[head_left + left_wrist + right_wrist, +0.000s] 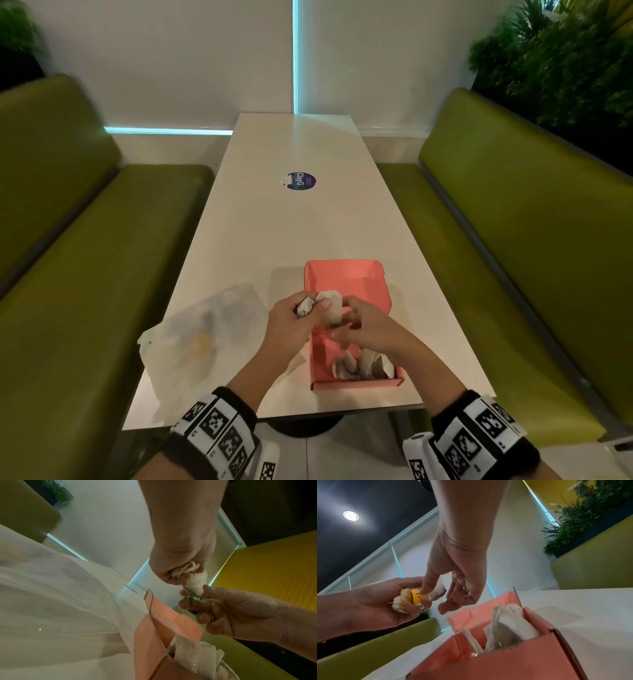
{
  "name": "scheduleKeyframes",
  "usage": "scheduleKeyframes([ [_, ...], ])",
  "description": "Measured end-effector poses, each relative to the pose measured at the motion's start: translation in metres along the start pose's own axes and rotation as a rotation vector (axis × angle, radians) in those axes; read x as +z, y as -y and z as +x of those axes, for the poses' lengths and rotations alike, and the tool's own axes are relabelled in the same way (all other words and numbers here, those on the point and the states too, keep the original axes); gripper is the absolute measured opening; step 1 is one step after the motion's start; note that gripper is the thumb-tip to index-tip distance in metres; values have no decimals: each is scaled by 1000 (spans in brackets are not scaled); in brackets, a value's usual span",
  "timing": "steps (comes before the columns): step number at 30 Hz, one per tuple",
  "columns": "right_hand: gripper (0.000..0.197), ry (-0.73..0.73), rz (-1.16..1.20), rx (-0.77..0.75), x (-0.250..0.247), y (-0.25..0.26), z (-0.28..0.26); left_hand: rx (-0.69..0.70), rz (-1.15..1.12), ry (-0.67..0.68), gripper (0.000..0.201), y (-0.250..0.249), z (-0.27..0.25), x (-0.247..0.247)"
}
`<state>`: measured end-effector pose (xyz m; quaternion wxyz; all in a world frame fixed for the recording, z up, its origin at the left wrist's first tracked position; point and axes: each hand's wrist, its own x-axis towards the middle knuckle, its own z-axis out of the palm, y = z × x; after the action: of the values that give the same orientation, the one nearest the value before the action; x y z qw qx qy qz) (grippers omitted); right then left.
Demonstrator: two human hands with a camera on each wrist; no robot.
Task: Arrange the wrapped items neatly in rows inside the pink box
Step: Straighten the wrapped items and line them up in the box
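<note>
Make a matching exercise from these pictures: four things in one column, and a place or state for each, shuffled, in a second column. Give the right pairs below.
Things
1. pink box
2. wrapped items
3. white bag
4. round sticker

Places or states
A. lying crumpled on the table, left of the box
B. stuck flat at mid-table, beyond the box
C. standing at the near end inside the box
D. open on the table, its far end unfilled

Pairs: 1-D, 2-C, 3-A, 4-B
</note>
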<state>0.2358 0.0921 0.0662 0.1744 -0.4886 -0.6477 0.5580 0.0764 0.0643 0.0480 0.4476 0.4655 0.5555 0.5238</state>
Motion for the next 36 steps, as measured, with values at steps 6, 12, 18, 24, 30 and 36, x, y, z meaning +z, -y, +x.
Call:
scheduleKeyframes([
  [6, 12, 22, -33, 4, 10, -3, 1, -37, -27, -29, 23, -3, -2, -2],
  [12, 23, 91, -43, -28, 9, -4, -4, -60, -38, -88, 16, -6, 0, -6],
  [18, 23, 179, -41, -11, 9, -2, -9, -76, -24, -74, 12, -10, -2, -6],
  [24, 12, 131, -257, 26, 10, -3, -1, -141, -38, 107, 28, -16, -8, -5],
  [30, 25, 18, -336, 34, -12, 9, 2, -164, 129, 272, 26, -14, -13, -8],
  [36, 17, 13, -172, 4, -20, 23, 0, -144, 211, 299, 37, -13, -17, -7],
])
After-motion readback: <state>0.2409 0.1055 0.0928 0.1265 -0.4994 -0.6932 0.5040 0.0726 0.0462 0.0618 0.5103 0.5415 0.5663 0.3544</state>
